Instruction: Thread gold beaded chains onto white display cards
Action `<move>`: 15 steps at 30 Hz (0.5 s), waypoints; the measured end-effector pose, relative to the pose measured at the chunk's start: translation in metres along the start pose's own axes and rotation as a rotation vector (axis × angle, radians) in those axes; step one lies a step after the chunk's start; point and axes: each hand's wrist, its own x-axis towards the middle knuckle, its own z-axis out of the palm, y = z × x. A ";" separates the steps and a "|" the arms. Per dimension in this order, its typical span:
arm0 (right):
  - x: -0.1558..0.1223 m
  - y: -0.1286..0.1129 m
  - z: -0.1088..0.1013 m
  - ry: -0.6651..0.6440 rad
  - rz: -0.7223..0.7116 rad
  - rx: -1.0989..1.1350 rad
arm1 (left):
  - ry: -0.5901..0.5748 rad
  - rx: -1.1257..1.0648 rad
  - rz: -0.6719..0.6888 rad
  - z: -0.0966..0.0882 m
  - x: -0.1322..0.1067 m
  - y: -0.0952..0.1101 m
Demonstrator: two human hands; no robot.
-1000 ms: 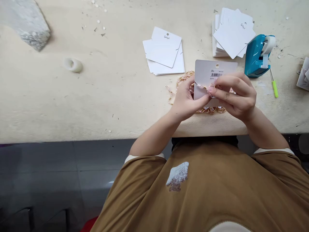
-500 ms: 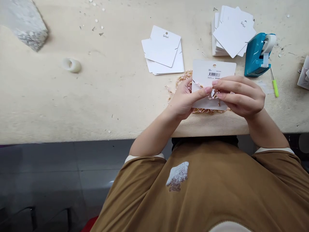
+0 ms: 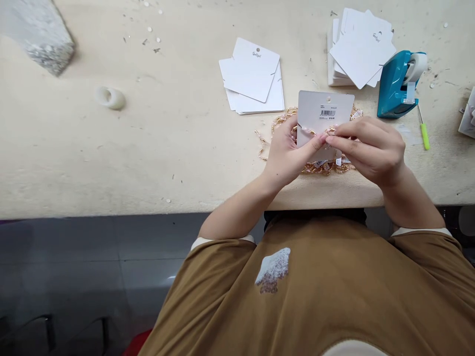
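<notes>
My left hand (image 3: 284, 153) is closed on a white jewelry card (image 3: 309, 106) with a hang hole and a barcode label, its thumb pressed on the front. A pink and gold beaded necklace (image 3: 309, 131) runs across the card from a slit in its left edge. At the card's middle right, my right hand (image 3: 376, 148) pinches the strand with thumb and forefinger, close to my left thumb tip. Just what lies between those fingertips is partly hidden. Beneath both hands lies a heap of similar beaded strands (image 3: 322, 169) with small white tags.
Blank-looking cards (image 3: 248, 79) lie beyond my left hand, with a taller card stack (image 3: 361, 54) further right. A teal tape dispenser (image 3: 395, 86) and a green-handled pick (image 3: 425, 136) are at right. Leftward sit a tape roll (image 3: 111, 98) and a plastic bag (image 3: 48, 44).
The card has turned slightly and its right edge has swung left, uncovering more tagged strands. My right fingers have drawn together into a pinch on the necklace near my left thumb.
</notes>
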 end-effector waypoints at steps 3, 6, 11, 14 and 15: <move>-0.003 0.003 -0.004 -0.023 -0.108 -0.045 | -0.083 -0.029 -0.047 -0.003 0.002 0.000; -0.004 0.005 -0.003 -0.084 -0.141 -0.148 | -0.124 -0.060 -0.083 -0.006 0.003 0.000; 0.000 0.004 0.011 0.062 -0.080 -0.117 | -0.079 -0.057 -0.072 -0.007 0.001 0.003; 0.004 0.003 0.014 0.186 -0.032 -0.004 | -0.045 -0.058 -0.054 -0.006 0.000 0.003; 0.004 0.003 0.013 0.170 -0.056 0.005 | -0.042 -0.057 -0.051 -0.005 0.001 0.002</move>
